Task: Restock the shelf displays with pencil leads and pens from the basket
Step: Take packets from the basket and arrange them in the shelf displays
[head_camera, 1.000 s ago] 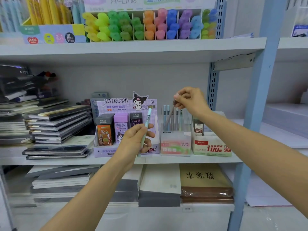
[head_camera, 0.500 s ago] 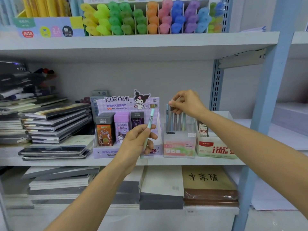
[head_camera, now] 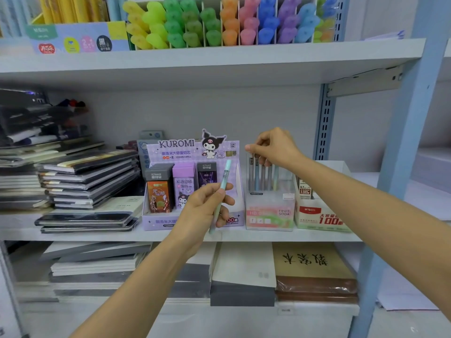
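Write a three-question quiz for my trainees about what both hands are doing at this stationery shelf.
1. True or false: the left hand grips a slim mint-green pen.
2. The right hand reaches the upright pens in: A) white carton, B) translucent pastel FRUIT SODA box, C) highlighter rack.
3. Fill in: the purple cardboard KUROMI display stands to the box's ___.
Key: 1 true; 2 B; 3 left.

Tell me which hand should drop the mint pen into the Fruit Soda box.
Left, probably. The left hand grips the mint pen close to the Fruit Soda box; the right hand is busy at the tops of the standing pens there.
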Demonstrator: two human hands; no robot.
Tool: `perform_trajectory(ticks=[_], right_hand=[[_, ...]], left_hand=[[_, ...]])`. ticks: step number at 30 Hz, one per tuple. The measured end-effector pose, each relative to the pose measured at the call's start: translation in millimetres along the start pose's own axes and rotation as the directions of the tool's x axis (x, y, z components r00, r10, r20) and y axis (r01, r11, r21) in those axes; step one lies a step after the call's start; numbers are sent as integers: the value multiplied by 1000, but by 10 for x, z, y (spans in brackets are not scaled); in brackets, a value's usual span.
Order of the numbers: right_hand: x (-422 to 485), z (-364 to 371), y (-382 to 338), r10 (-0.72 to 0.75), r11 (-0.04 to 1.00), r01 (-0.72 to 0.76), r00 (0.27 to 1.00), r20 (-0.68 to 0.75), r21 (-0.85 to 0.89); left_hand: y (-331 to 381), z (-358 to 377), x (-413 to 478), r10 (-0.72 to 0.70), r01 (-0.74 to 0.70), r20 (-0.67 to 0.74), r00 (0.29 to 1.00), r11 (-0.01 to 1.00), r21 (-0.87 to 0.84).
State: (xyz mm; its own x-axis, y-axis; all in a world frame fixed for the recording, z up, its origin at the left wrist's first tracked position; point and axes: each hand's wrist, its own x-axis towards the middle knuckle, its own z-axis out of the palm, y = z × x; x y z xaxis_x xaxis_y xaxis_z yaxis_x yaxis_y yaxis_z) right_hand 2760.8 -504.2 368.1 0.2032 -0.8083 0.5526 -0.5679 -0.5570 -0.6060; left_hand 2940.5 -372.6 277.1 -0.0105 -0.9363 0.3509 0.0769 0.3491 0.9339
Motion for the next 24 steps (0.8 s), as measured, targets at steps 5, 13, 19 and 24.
perform_trajectory(ticks=[5, 13, 19, 24], right_hand=[[-12, 36, 51, 11, 998, -10, 1000, 18, -66], [-245, -183, -149, -132, 959, 113, 990, 57, 260], [-540, -210, -236, -235, 866, 3, 886, 401, 501], [-570, -381, -211, -181, 825, -60, 914, 363, 562]], left_hand=[[7, 8, 0, 3, -3, 1, 1000, 1000, -5], [70, 97, -21, 12, -12, 15, 1000, 1000, 11], [131, 266, -50, 46, -47, 18, 999, 998, 30], [158, 375, -33, 77, -74, -53, 996, 996, 48]])
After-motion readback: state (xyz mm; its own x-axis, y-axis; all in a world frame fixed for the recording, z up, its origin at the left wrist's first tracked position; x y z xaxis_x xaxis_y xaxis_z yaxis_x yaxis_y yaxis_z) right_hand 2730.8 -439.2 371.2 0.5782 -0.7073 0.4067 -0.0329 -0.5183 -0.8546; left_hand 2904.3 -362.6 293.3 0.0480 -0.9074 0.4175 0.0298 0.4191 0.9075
